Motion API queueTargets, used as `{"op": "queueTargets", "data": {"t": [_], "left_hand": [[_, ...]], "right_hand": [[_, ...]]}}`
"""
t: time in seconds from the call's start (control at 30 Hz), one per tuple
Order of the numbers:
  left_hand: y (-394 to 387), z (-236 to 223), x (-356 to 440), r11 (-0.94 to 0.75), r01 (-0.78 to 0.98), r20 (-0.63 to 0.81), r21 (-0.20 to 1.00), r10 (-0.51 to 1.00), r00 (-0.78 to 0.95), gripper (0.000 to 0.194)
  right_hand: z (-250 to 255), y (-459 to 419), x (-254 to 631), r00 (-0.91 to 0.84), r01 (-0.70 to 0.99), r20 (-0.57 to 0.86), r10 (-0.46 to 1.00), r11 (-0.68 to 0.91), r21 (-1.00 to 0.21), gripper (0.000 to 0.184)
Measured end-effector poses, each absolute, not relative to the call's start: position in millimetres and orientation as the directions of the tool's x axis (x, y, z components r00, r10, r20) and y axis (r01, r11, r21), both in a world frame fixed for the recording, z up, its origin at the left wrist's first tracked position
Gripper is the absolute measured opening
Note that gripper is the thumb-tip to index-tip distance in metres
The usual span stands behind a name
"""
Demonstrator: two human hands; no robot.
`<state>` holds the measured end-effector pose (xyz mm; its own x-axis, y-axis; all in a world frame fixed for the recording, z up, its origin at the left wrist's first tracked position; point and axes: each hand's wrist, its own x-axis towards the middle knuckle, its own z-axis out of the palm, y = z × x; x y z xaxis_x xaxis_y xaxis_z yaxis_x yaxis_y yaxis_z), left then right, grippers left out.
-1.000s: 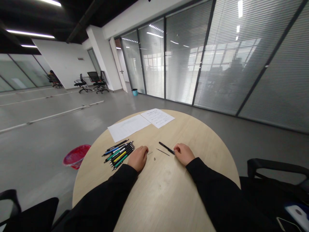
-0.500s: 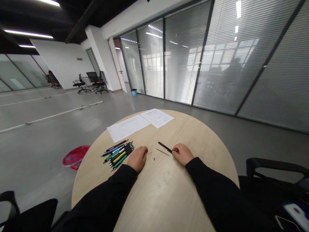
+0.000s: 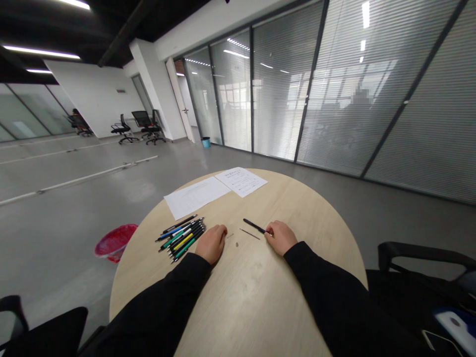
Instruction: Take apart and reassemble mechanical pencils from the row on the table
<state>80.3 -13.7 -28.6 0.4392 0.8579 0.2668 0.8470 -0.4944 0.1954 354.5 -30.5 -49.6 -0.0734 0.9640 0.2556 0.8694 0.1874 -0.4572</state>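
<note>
From the head camera feed I log the right hand (image 3: 281,237) at the near middle of the round wooden table (image 3: 253,297), with its fingers (image 3: 270,230) curled closed over one end of a black pen (image 3: 255,226). That end disappears into the fingers, so I cannot tell how firm the grip is. The pen's barrel is slim, glossy and dark, and it points away from the hand, slanting toward the table's far edge. Just beside it, toward the left hand, lies a thin pen refill (image 3: 250,234), apart from the pen, and two tiny pieces (image 3: 230,235) lie further left; they are too small for me to identify. The left hand (image 3: 211,244) rests on the table, its fingers (image 3: 222,232) loosely curled and holding nothing I can see. Just beyond that hand, a bundle of multicoloured mechanical pens (image 3: 182,239) lies side by side on the table. Two printed sheets (image 3: 219,188) lie near the far edge of the table, and a red basin (image 3: 115,243) sits on the floor beyond the table's left edge.
</note>
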Motion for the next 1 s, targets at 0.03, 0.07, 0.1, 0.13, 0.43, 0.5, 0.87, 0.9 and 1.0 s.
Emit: {"op": "queueTargets", "data": {"t": [0.03,0.07,0.1,0.13,0.43,0.5,0.87,0.9,1.0], "left_hand": [[-13,-29,80,-0.499,0.843,0.271,0.203,0.856,0.441,0.017],[-13,-29,80,-0.501,0.839,0.276,0.211,0.854,0.441,0.017],[-13,-29,80,-0.501,0.837,0.283,0.22,0.854,0.437,0.017],[-13,-28,81,-0.501,0.835,0.291,0.229,0.854,0.432,0.017],[-10,-9,94,-0.59,0.769,0.361,0.247,0.792,0.492,0.022],[-7,-5,99,-0.638,0.729,0.354,0.247,0.76,0.545,0.023],[9,2,121,-0.757,0.619,0.231,0.212,0.654,0.721,0.028],[10,2,122,-0.756,0.62,0.221,0.208,0.654,0.723,0.028],[11,4,124,-0.754,0.633,0.211,0.175,0.656,0.724,0.026]], "right_hand": [[-50,-30,355,-0.069,0.87,0.257,0.964,0.184,-0.457,0.008],[-50,-30,355,-0.061,0.871,0.257,0.964,0.177,-0.459,0.008],[-51,-29,355,-0.05,0.871,0.255,0.966,0.167,-0.462,0.008],[-51,-29,355,-0.037,0.87,0.251,0.967,0.155,-0.468,0.008],[-55,-25,358,0.072,0.792,0.234,0.97,0.087,-0.604,0.007],[-57,-24,358,0.081,0.777,0.24,0.968,0.089,-0.624,0.007],[-57,-23,359,0.094,0.741,0.244,0.965,0.096,-0.664,0.007],[-56,-23,359,0.095,0.739,0.24,0.966,0.093,-0.667,0.007],[-55,-24,359,0.097,0.73,0.224,0.97,0.084,-0.678,0.007]]}}
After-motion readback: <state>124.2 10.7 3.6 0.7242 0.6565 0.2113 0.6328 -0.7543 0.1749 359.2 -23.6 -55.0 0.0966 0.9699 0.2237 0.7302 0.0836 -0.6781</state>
